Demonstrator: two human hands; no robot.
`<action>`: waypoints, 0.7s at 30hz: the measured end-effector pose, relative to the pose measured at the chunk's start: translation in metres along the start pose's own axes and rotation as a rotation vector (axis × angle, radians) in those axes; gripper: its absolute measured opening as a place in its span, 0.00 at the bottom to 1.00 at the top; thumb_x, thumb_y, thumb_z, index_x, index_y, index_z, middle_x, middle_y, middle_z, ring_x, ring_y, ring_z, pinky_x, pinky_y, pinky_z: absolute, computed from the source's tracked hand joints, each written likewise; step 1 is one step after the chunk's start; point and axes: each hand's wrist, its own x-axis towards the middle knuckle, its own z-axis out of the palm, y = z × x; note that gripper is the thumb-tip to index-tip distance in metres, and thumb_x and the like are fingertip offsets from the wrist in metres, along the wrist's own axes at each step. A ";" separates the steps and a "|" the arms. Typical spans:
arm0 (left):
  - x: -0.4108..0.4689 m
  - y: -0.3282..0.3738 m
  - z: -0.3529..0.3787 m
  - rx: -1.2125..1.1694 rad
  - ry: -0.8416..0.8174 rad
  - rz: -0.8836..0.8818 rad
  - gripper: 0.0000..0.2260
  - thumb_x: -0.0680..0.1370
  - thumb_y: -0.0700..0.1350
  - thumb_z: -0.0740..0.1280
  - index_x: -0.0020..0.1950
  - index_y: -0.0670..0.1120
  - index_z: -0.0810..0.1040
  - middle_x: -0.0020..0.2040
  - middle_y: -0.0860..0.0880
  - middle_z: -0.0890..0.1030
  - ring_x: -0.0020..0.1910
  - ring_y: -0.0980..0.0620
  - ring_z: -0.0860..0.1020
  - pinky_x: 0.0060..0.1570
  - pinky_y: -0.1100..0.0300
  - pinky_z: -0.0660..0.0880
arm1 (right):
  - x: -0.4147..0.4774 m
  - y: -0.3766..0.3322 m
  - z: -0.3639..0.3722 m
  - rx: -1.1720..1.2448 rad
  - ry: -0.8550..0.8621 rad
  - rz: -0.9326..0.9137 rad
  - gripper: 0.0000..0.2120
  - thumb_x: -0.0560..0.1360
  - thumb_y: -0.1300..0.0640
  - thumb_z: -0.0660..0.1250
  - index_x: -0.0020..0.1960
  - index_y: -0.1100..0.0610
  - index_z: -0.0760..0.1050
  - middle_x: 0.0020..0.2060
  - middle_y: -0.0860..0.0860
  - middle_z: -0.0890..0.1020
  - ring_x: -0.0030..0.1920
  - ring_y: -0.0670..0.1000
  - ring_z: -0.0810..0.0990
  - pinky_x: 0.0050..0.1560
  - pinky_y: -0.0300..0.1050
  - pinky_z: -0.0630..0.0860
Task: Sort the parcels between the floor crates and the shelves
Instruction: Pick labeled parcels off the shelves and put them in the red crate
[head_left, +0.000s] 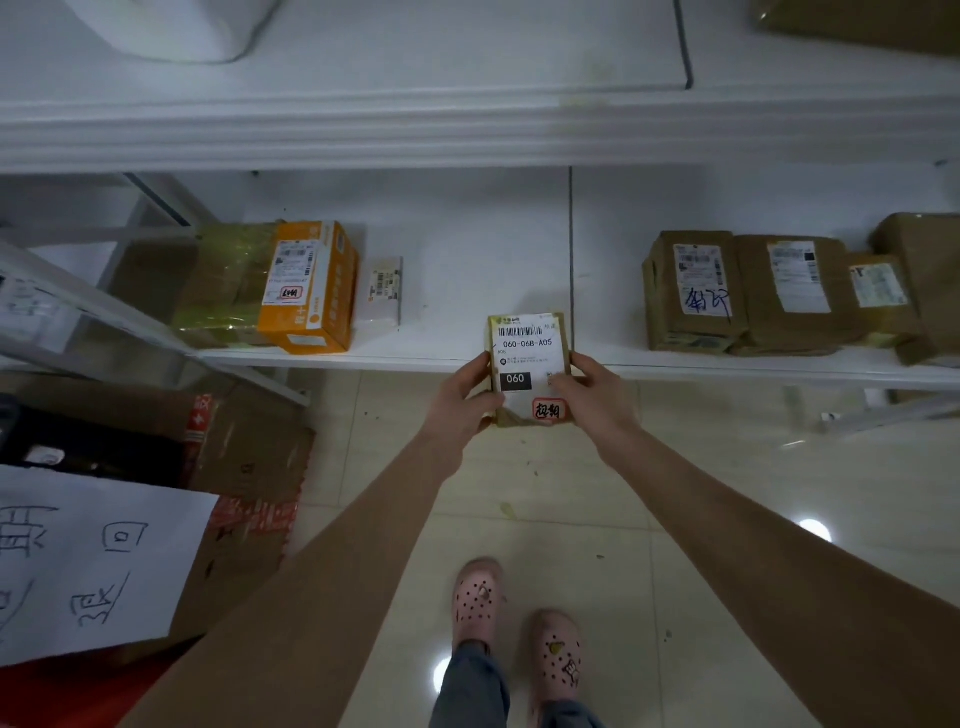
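Note:
A small brown parcel (527, 348) with a white label reading 060-06B-A05 and a red-edged sticker hangs at the front edge of the lower white shelf (467, 291). My left hand (465, 395) grips its left side and my right hand (595, 389) grips its right side, thumbs on the label. On the shelf to the left stand an orange box (317, 291), a tape-wrapped brown parcel (223, 286) and a small white packet (385, 291). Several brown parcels (748, 296) sit on the shelf to the right.
A large cardboard box (244, 467) with a handwritten white sheet (98, 561) stands on the floor at the left, beside a slanted shelf frame (104, 322). An upper shelf (467, 119) overhangs. My feet in pink clogs (519, 623) stand on the glossy tile floor.

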 end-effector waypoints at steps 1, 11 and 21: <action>-0.004 0.001 -0.003 0.000 0.006 0.006 0.28 0.75 0.29 0.62 0.71 0.51 0.71 0.61 0.56 0.79 0.52 0.56 0.79 0.43 0.65 0.78 | -0.002 -0.001 0.002 -0.030 -0.026 -0.009 0.23 0.75 0.57 0.65 0.68 0.45 0.70 0.48 0.50 0.82 0.43 0.47 0.82 0.46 0.46 0.81; -0.059 -0.033 -0.053 -0.116 0.205 0.030 0.28 0.74 0.29 0.63 0.68 0.53 0.73 0.60 0.58 0.80 0.49 0.59 0.80 0.45 0.61 0.79 | -0.032 -0.004 0.054 -0.203 -0.196 -0.129 0.25 0.72 0.59 0.67 0.67 0.48 0.71 0.54 0.47 0.79 0.44 0.45 0.79 0.38 0.39 0.74; -0.146 -0.085 -0.140 -0.291 0.513 -0.034 0.22 0.76 0.32 0.64 0.65 0.51 0.75 0.60 0.53 0.80 0.57 0.50 0.79 0.54 0.52 0.78 | -0.097 0.008 0.163 -0.381 -0.462 -0.156 0.26 0.70 0.60 0.69 0.66 0.48 0.69 0.47 0.47 0.79 0.39 0.43 0.78 0.38 0.40 0.74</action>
